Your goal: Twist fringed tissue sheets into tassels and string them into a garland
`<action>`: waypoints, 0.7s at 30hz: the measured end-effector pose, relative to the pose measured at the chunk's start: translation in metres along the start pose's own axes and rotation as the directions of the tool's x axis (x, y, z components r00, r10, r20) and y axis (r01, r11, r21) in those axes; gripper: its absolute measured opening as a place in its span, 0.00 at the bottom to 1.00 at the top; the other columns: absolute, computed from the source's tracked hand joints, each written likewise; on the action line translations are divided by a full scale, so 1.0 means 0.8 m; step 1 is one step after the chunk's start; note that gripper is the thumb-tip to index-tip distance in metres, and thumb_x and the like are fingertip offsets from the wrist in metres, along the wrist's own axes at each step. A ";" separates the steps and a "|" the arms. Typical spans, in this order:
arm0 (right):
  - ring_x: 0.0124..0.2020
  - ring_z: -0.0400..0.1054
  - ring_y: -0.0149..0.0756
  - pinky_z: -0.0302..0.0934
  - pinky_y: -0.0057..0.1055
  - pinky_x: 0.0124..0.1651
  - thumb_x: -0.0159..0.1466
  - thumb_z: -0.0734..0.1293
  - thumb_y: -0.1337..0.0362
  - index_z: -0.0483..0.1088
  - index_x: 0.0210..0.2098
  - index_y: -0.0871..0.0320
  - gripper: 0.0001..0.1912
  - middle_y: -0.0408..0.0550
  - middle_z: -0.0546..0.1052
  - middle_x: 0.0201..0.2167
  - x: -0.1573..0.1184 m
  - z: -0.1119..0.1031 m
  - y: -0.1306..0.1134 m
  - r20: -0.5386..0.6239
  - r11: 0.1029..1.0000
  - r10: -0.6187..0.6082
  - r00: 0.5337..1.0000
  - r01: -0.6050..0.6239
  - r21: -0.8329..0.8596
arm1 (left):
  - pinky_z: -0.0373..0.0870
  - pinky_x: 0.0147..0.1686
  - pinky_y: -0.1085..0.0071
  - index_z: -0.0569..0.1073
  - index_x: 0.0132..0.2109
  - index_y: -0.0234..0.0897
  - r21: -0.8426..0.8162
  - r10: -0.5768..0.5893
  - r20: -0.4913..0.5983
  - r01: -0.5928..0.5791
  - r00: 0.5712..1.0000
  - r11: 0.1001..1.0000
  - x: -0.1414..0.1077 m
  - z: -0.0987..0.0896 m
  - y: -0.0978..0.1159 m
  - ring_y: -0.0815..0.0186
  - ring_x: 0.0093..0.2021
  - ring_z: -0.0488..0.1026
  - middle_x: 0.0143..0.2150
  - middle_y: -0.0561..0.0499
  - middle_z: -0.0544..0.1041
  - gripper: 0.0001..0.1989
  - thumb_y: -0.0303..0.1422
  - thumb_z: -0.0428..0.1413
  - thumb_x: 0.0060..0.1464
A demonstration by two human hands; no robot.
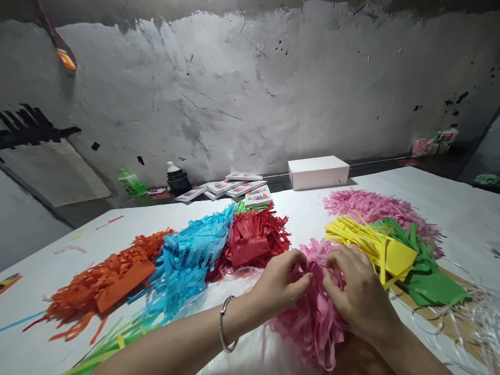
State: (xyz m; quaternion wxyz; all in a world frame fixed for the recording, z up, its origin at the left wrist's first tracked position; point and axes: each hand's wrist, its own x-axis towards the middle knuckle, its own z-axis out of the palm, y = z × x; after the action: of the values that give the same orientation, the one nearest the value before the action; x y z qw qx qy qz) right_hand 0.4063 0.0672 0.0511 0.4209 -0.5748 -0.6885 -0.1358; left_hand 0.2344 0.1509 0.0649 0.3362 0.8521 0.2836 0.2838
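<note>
A pink tissue-paper tassel point(308, 338) with a fringe at both ends hangs between my hands, low in the middle of the view. My left hand point(283, 278), with a silver bangle on the wrist, pinches its gathered middle between thumb and fingers. Opposite it, my right hand point(353, 284) has its fingers curled onto the same paper; the fingertips are partly hidden. Just beyond my left hand lies a red fringed tissue bundle point(250, 245). To the right of my right hand are yellow fringed paper point(394, 255) and green fringed paper point(433, 281).
Blue fringes point(191, 250) and orange fringes point(117, 281) cover the left of the white table point(449, 203). Clear plastic point(242, 286) lies under my left forearm. Farther back are flat printed boxes point(258, 195), a white box point(318, 173) and pink fringes point(375, 205). White ribbon point(476, 307) tangles at right.
</note>
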 end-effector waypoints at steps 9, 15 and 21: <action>0.42 0.70 0.46 0.54 0.46 0.52 0.64 0.61 0.74 0.68 0.47 0.59 0.13 0.52 0.77 0.40 -0.007 0.007 -0.007 -0.011 0.969 -0.105 0.994 0.100 -0.224 | 0.58 0.28 0.72 0.69 0.34 0.37 0.186 0.095 0.060 -0.104 0.994 0.977 -0.005 0.008 0.004 0.68 0.27 0.62 0.28 0.55 0.70 0.03 0.28 0.56 0.51; 0.38 0.69 0.44 0.58 0.43 0.48 0.65 0.60 0.70 0.71 0.34 0.56 0.09 0.48 0.76 0.34 0.000 -0.001 0.003 0.095 0.996 0.090 0.991 -0.088 -0.033 | 0.63 0.48 0.59 0.69 0.48 0.38 0.535 0.468 -0.066 -0.365 0.881 0.762 -0.003 0.003 -0.006 0.56 0.48 0.68 0.49 0.43 0.75 0.14 0.23 0.54 0.54; 0.25 0.68 0.33 0.59 0.27 0.28 0.62 0.61 0.70 0.69 0.27 0.55 0.09 0.40 0.74 0.24 0.007 -0.002 0.019 0.183 0.966 0.238 0.954 -0.251 0.054 | 0.58 0.44 0.60 0.71 0.44 0.38 0.657 0.562 0.077 -0.465 0.824 0.593 -0.004 0.004 -0.006 0.60 0.38 0.66 0.39 0.48 0.76 0.08 0.25 0.53 0.59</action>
State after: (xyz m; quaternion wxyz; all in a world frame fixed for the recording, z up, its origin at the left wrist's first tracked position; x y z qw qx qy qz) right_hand 0.4205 0.0747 0.0519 0.3942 -0.6486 -0.6510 -0.0054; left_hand 0.2330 0.1500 0.0584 -0.0978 0.9368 0.1282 0.3104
